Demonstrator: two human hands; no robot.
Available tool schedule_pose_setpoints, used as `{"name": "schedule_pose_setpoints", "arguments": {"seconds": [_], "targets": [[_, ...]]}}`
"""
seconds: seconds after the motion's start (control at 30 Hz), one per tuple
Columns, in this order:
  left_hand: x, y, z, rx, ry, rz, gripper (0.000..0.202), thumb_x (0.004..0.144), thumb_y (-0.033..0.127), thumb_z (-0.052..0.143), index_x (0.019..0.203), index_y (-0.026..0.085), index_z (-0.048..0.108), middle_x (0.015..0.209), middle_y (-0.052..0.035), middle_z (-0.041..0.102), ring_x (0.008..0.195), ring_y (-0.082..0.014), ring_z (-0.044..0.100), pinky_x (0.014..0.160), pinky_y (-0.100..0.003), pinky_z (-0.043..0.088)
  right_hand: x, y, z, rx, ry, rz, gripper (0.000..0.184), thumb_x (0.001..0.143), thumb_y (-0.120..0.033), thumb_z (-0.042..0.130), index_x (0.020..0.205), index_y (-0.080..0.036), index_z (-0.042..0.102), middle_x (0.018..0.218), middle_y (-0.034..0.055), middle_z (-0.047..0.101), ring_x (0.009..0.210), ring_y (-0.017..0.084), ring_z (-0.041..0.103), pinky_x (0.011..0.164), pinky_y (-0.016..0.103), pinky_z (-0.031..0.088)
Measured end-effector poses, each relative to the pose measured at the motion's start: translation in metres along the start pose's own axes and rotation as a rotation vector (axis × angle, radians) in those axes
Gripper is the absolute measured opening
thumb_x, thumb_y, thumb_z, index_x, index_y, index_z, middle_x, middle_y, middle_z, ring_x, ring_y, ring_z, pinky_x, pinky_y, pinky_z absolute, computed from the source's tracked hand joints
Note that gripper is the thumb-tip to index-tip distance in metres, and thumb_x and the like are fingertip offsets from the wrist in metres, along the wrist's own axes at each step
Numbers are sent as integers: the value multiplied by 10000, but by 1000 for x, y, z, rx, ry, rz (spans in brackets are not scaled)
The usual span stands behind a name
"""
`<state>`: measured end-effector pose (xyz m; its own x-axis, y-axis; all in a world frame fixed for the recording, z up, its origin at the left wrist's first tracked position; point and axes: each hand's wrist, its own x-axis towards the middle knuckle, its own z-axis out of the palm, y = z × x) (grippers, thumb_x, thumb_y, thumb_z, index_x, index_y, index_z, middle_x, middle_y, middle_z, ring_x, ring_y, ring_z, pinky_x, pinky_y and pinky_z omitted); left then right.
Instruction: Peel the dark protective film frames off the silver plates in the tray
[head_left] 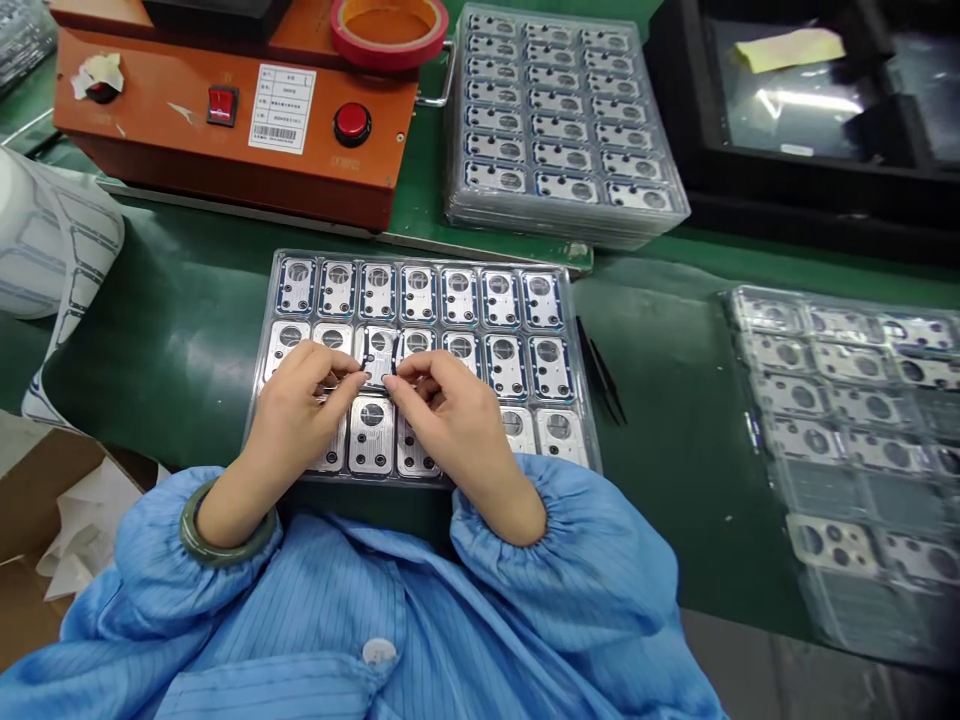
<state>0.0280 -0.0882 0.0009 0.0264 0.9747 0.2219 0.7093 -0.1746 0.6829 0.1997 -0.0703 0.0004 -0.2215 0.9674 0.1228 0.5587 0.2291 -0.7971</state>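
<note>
Centrally: one clear tray [582,395] of silver plates on the green surface [667,400]; one thin dark frame [395,352] above a middle-row plate [379,345]. Left hand [300,405] and right hand [454,410]: each grip pinched on its near end. Alongside, dark tweezers [602,372].

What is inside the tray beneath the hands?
Three rows of silver plates show; the left hand and right hand cover parts of the lower two, hiding whatever lies there.

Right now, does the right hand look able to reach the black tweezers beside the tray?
Probably yes: the tweezers lie beyond the right edge of the tray, nothing tall between, though the right hand is busy at a metal plate.
</note>
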Motion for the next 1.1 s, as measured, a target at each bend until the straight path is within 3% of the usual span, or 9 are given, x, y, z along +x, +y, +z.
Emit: {"name": "schedule_pose_setpoints", "arguments": {"seconds": [0.23,0.5,0.63,0.73,0.83,0.93,1.03,1.1], "targets": [[-4,4,-2,-161,83,-2,27,830,186,619,851,191,602,765,28,659,670,-90,640,640,-195,506,-7,-4,3,272,89,-55,36,851,-216,601,843,-209,566,765,-17,630,653,109,610,611,243,513],[-10,2,4,-351,80,-62,92,849,229,614,902,189,551,726,30,637,612,-98,678,619,-203,544,-9,-5,7,280,177,-221,60,862,-161,586,868,-213,558,817,-5,631,706,108,615,641,249,548],[-10,4,2,-417,134,-77,343,843,251,627,1145,206,470,891,-2,656,645,-110,691,624,-238,572,-10,-6,4,260,210,-272,94,854,-121,587,872,-210,561,805,-16,616,715,98,611,644,237,546],[-12,7,-8,-294,127,130,475,805,260,680,1214,226,440,1018,-46,638,777,-138,676,703,-293,569,-10,0,-7,257,301,-278,122,838,-111,607,893,-216,579,821,-26,626,709,93,618,638,234,543],[-20,14,-15,50,-118,448,438,733,342,751,1087,202,536,980,-65,632,878,-203,612,768,-367,516,-11,15,-29,244,546,-152,109,812,-167,653,886,-217,591,793,-35,628,638,95,621,576,245,528],[-29,19,-11,265,-320,585,241,818,308,666,997,177,572,931,-71,636,859,-207,571,755,-375,462,-13,36,-57,223,832,9,128,776,-213,691,816,-187,572,666,-52,585,551,98,614,510,240,491],[-35,22,-3,287,-300,656,26,869,185,587,892,173,580,799,-30,629,742,-161,549,690,-327,421,-19,58,-80,255,981,62,163,736,-205,700,798,-164,555,629,-52,568,500,95,594,489,241,477],[-36,23,-2,286,-257,695,27,861,146,584,855,170,575,750,-17,624,691,-148,542,662,-316,410,-24,72,-92,286,1046,89,167,714,-198,694,788,-164,548,627,-46,568,484,94,578,481,246,472]]}}
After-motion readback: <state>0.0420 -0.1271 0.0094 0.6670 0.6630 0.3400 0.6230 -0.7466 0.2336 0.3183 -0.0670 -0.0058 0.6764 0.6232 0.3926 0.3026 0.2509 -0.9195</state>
